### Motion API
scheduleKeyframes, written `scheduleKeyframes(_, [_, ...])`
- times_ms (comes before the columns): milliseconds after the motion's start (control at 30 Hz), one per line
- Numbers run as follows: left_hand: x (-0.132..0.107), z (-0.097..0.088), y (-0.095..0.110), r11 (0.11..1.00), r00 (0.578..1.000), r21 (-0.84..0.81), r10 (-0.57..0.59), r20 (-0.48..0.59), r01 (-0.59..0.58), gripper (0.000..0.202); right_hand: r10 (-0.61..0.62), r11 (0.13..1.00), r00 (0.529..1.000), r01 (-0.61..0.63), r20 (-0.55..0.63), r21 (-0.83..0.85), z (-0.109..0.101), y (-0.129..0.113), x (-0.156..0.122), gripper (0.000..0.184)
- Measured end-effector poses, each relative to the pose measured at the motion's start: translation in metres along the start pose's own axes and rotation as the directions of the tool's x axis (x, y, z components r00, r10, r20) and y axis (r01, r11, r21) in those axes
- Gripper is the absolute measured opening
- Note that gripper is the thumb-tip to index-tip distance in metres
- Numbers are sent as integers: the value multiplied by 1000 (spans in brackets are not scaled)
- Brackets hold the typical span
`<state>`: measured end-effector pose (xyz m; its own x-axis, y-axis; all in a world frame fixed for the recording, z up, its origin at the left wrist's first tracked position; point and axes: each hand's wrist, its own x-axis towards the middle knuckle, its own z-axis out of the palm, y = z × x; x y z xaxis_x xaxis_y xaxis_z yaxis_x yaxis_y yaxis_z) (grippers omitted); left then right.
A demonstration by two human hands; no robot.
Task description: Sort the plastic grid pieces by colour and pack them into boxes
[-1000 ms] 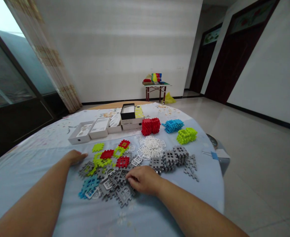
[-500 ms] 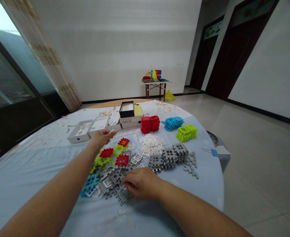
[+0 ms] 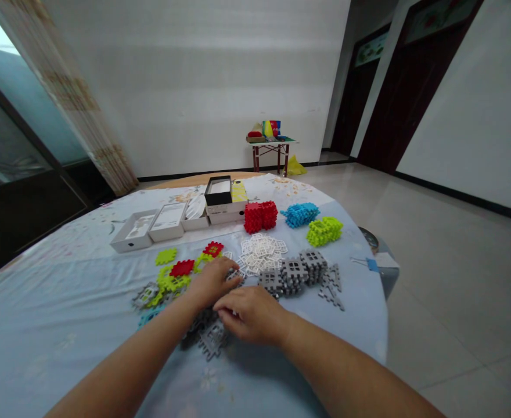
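Note:
My left hand [image 3: 215, 281] reaches over the mixed pile of plastic interlocking building pieces, fingers parted above the pieces. Beside it, my right hand [image 3: 253, 314] has its fingers curled together at the pile's right side; whatever they may hold is hidden. Grey pieces [image 3: 212, 338] show below the hands. Left of them lie a red piece [image 3: 182, 267], lime-green pieces [image 3: 171, 281] and a partly covered blue piece [image 3: 150, 315]. A single lime-green square [image 3: 166, 256] lies behind these. My left forearm covers much of the pile.
White window-frame pieces [image 3: 262, 253] lie heaped beyond my hands, with grey stacks [image 3: 294, 274] to their right. Red [image 3: 261, 216], blue [image 3: 300, 215] and lime-green [image 3: 324, 231] stacks stand farther back. Open white boxes [image 3: 135, 230] and a black box [image 3: 219, 190] sit at the back left.
My left hand has moved right and nearer, from beside the boxes to over the pile. My right hand stays almost in place. The lime-green square now shows where my left forearm was.

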<state>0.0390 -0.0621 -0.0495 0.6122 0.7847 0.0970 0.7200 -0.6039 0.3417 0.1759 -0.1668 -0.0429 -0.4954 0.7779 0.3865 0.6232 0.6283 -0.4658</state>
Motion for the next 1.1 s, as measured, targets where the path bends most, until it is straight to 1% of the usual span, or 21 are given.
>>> scheduleKeyframes(33, [-3, 4, 3, 998, 999, 59, 20, 27, -22, 25, 0, 1000, 1000, 0, -5, 4, 0, 0, 0, 23])
scheduleKeyframes(100, [-8, 8, 9, 989, 998, 146, 23, 66, -33, 23, -5, 1000, 1000, 5, -4, 5, 1, 1, 0, 23])
scheduleKeyframes(233, [-15, 4, 11, 977, 999, 211, 18, 46, -27, 23, -15, 1000, 1000, 15, -6, 14, 3, 3, -1, 22])
scheduleKeyframes(433, [-27, 0, -9, 971, 1000, 240, -1, -22, 6, 26, -5, 1000, 1000, 5, -5, 3, 5, 4, -1, 22])
scheduleKeyframes(633, [-26, -3, -27, 967, 999, 250, -37, -39, 46, 28, -9, 1000, 1000, 10, 1, -20, 7, 5, -1, 23])
scheduleKeyframes(733, [-19, -8, -30, 974, 998, 218, -56, 1, 54, 31, -20, 1000, 1000, 20, -1, -23, 7, 4, -1, 23])
scheduleKeyframes(800, [-10, -12, -29, 980, 995, 179, -94, 14, 90, 34, -26, 999, 1000, 26, -2, -25, 6, 4, -1, 23])
scheduleKeyframes(900, [7, -17, -26, 970, 987, 185, -151, -57, 159, 35, -32, 999, 999, 32, -4, -22, 5, 4, 0, 23])
scheduleKeyframes(967, [19, -17, -23, 956, 988, 252, -135, -75, 150, 34, -30, 999, 1000, 30, -6, -16, 6, 5, 0, 23])
scheduleKeyframes(1033, [29, -14, -22, 943, 994, 313, -103, -39, 110, 34, -25, 1000, 1000, 25, -5, -10, 6, 6, 0, 23])
scheduleKeyframes(1100, [38, -10, -23, 940, 997, 333, -82, 6, 75, 32, -21, 1000, 1000, 21, 2, -9, 6, 6, 0, 23])
